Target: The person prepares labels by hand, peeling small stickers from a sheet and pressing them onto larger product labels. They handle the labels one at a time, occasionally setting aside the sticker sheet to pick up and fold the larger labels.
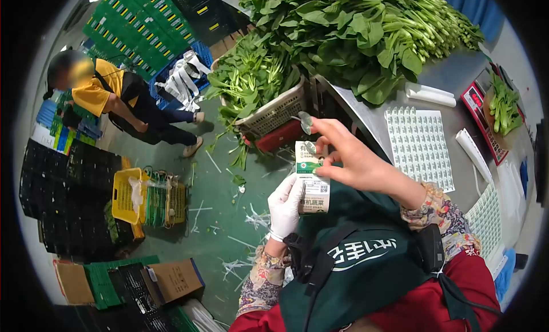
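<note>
My left hand [286, 209], in a white glove, grips a printed paper sleeve [314, 202] by its left edge. The sleeve is cream with a green band, dark lettering and a QR code. Over its upper part, my bare right hand [357, 160] has its fingers bent, the thumb at the green band. A small sticker [316, 171], pale green, shows at the thumb tip; its edges are hard to make out. Clear, shiny covers [306, 122] show at the tips of the upper fingers. Right of my hands, a sheet of small green-and-white stickers [420, 146] lies on the metal table.
Leafy greens [366, 40] are heaped on the table [452, 69], with more in a crate [274, 112] beside it. A red scale [483, 123] holds a bunch. Left stand a person in yellow [108, 92], a yellow basket [128, 198] and stacked black crates [68, 200]. Scraps litter the floor.
</note>
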The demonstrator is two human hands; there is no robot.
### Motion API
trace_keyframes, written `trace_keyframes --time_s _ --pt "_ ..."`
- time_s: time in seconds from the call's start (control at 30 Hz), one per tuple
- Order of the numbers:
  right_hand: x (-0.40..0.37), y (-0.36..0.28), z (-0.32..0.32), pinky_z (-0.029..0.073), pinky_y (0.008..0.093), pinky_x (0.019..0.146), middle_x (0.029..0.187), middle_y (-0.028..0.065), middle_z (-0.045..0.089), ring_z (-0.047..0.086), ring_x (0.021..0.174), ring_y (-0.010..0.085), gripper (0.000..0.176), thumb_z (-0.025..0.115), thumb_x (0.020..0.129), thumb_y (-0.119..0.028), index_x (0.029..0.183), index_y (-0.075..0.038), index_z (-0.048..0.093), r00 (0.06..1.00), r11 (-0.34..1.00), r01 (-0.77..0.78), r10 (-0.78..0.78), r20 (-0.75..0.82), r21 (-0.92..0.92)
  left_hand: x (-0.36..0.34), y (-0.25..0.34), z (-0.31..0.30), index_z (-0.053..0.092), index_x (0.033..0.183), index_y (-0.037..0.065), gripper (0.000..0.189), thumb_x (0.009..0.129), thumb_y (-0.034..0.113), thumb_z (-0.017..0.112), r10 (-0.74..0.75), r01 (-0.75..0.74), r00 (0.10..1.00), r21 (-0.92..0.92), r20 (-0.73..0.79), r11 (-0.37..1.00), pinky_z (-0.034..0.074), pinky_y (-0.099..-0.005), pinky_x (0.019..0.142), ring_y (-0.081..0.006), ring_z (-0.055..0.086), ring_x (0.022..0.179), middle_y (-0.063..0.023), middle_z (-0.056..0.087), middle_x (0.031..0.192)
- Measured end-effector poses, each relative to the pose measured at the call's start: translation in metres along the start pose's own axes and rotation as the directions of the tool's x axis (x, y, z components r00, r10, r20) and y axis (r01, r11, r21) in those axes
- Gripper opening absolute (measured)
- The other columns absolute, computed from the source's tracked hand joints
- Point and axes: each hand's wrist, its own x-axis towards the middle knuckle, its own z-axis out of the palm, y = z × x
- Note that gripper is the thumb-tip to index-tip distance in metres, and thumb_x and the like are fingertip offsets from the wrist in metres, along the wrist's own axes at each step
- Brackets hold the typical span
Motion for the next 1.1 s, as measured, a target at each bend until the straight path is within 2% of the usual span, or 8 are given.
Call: trace_keyframes --time_s 0.13,0.3,0.4,0.47,0.67,0.87,1.0,1.1 --pt "0.0 0.007 0.004 0.05 0.0281 0.075 0.131 0.0132 0.028 0.047 0.101 0.0231 0.087 0.072 0.068 0.0 0.14 -0.005 0.023 0.987 0.977 -0.032 -0.002 -0.16 -0.212 0.001 -0.004 -0.006 0.054 0.117 -0.004 0.03 0.093 0.012 0.049 -0.012 0.013 0.999 0.048 -0.03 0.999 0.045 -0.0248 0.083 -0.0107 0.058 0.092 -0.0063 0.061 0.103" --pt "0.005 0.021 0.021 0.054 0.0267 0.076 0.14 0.0109 0.024 0.045 0.108 0.0183 0.089 0.07 0.07 0.0 0.14 0.001 0.015 0.93 0.914 -0.055 0.194 -0.313 0.402 0.0 -0.003 -0.008 0.041 0.129 -0.003 0.039 0.093 0.012 0.048 0.024 -0.019 0.996 -0.066 0.082 0.998 0.036 -0.0305 0.098 -0.0151 0.047 0.114 -0.0109 0.05 0.124" --pt "0.022 0.021 0.018 0.051 0.0262 0.077 0.139 0.0115 0.027 0.047 0.104 0.0168 0.089 0.07 0.071 0.0 0.14 0.0 0.014 0.905 0.886 0.011 0.188 -0.381 0.463 0.001 -0.007 -0.022 0.057 0.109 -0.003 0.025 0.092 0.014 0.053 -0.116 0.1 0.992 0.222 0.057 0.97 0.044 -0.0231 0.078 -0.0086 0.055 0.087 -0.0042 0.061 0.097" --pt "0.028 0.026 0.013 0.05 0.0254 0.074 0.133 0.0105 0.032 0.05 0.095 0.0132 0.083 0.069 0.072 0.001 0.138 -0.001 0.018 0.891 0.902 0.013 0.186 -0.415 0.432 -0.002 -0.015 -0.021 0.062 0.096 -0.003 0.02 0.091 0.016 0.056 -0.118 0.134 0.983 0.117 -0.138 0.984 0.043 -0.0198 0.068 -0.0049 0.052 0.075 0.0 0.06 0.083" --pt "0.005 0.036 0.026 0.05 0.0231 0.063 0.127 0.0109 0.039 0.055 0.071 0.0082 0.084 0.064 0.077 0.003 0.143 -0.007 0.013 0.952 0.889 -0.296 0.247 0.181 0.349 0.019 -0.023 -0.028 0.062 0.095 -0.003 0.021 0.09 0.017 0.056 0.039 0.026 0.961 0.23 -0.274 0.973 0.044 -0.0198 0.065 -0.005 0.053 0.071 -0.0007 0.061 0.083" --pt "0.026 0.051 0.023 0.05 0.0271 0.069 0.126 0.0137 0.041 0.055 0.071 0.0134 0.086 0.067 0.075 0.001 0.143 -0.008 0.014 0.939 0.955 -0.272 0.238 0.247 0.115 0.024 -0.01 -0.019 0.062 0.097 -0.003 0.02 0.09 0.015 0.056 -0.084 0.171 0.958 0.312 -0.273 0.935 0.045 -0.0208 0.061 -0.0048 0.054 0.07 -0.0019 0.062 0.081" --pt "0.027 0.062 0.022 0.049 0.0285 0.073 0.123 0.0143 0.042 0.053 0.083 0.0175 0.092 0.07 0.071 -0.001 0.144 -0.011 0.015 0.984 0.983 -0.177 0.178 -0.02 0.055 0.041 -0.009 -0.019 0.061 0.101 -0.004 0.02 0.09 0.013 0.055 -0.091 0.137 0.97 0.195 -0.226 0.971 0.047 -0.0225 0.07 -0.007 0.056 0.078 -0.0036 0.063 0.087" --pt "0.03 0.075 0.023 0.052 0.0284 0.073 0.125 0.0127 0.04 0.057 0.097 0.0185 0.091 0.067 0.072 0.004 0.143 -0.007 0.011 0.94 0.919 -0.157 0.252 -0.231 0.363 0.043 -0.009 -0.013 0.05 0.118 -0.002 0.031 0.09 0.01 0.053 -0.1 0.1 0.995 0.031 -0.014 0.994 0.044 -0.024 0.083 -0.0101 0.055 0.095 -0.0056 0.06 0.104"
